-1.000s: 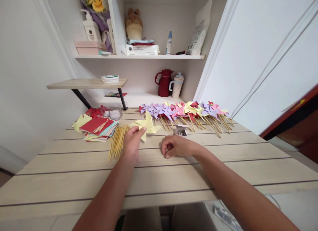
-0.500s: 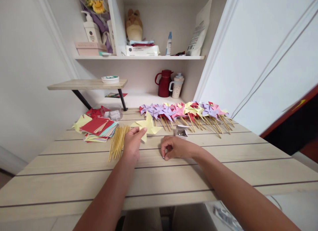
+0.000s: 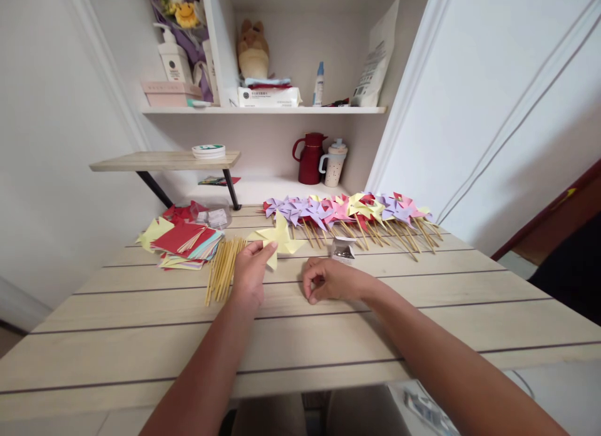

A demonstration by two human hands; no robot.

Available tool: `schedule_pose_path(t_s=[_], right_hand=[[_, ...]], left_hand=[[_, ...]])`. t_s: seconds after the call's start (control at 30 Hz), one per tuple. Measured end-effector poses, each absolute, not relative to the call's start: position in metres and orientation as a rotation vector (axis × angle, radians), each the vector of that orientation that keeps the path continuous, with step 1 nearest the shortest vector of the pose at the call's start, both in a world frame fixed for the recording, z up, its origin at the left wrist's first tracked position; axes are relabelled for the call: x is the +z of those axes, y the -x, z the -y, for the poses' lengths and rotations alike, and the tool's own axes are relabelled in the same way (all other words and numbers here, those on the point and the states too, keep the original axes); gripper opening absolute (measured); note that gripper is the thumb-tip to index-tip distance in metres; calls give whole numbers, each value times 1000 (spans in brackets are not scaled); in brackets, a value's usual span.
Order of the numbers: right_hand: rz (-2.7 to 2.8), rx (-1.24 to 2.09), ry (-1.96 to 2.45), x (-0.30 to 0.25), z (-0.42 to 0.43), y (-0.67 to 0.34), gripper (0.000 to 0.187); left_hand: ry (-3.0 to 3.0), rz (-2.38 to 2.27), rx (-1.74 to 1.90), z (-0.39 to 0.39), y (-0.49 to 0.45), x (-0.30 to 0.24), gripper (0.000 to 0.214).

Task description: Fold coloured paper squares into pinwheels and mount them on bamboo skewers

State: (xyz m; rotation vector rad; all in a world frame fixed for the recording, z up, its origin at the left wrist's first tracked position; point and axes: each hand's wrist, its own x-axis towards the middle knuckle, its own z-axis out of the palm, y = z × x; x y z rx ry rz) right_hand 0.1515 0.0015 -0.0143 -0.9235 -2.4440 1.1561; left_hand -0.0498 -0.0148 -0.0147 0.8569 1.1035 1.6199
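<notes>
The right hand [image 3: 330,279] is now resting slightly further left, and the silvery glint that was showing at its fingertips is now out of sight; at the right edge, a dark shape [image 3: 570,279] is showing lower down, and I cannot tell what it is. The plank-topped table [image 3: 282,342] is filling the foreground, with a white shelf unit [image 3: 265,110] standing behind it. A black-legged wooden riser [image 3: 150,162] is standing at the back left. Along the back right, a row of paper pinwheels on sticks [image 3: 317,212] is lying in lilac, pink, yellow and red. On the left, a stack of coloured paper sheets [image 3: 185,242] is lying beside a bundle of thin wooden sticks [image 3: 225,267]. The left hand [image 3: 251,262], just right of that bundle, is pinching a pale yellow pinwheel [image 3: 283,234] between thumb and fingers near its centre, over the middle of the table. The right hand is curling, thumb and index fingertips close together near the tabletop; whether they are holding anything I cannot tell. Just beyond it, a small open carton [image 3: 345,241] is holding tiny metallic pieces.
</notes>
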Motion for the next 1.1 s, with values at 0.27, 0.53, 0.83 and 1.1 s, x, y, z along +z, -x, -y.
schedule_pose_path(t_s=[0.27, 0.53, 0.83, 1.1], right_hand=[[2016, 1322, 1007, -9, -1, -148, 5], [1554, 1186, 951, 2, -6, -152, 16], [1433, 1160, 883, 9, -1, -145, 18], [1641, 861, 909, 6, 0, -142, 11]], left_hand=[[-886, -1145, 1625, 15, 51, -13, 32], [-933, -1162, 1592, 13, 51, -16, 34], [-1246, -1276, 1560, 14, 35, -22, 18], [-1325, -1315, 1613, 11, 35, -27, 17]])
